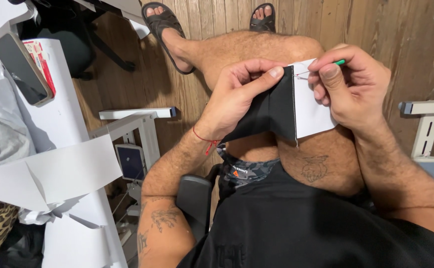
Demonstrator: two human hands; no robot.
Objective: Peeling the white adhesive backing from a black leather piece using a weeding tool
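My left hand point(236, 94) pinches the black fabric point(271, 111), seam running near-to-far. My right hand point(351, 87) pinches the green-handled tool point(339, 62), lying left-right over the white fabric point(314, 111). My knees lie beneath.

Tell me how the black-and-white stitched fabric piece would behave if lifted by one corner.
The fabric piece would probably go floppy: it already bends over the knee between the left hand and right hand. It looks thin, so likely light. The stitched seam may stiffen it slightly.

Cloth point(289, 109) between left hand point(236, 97) and right hand point(353, 87), above knee point(256, 49).
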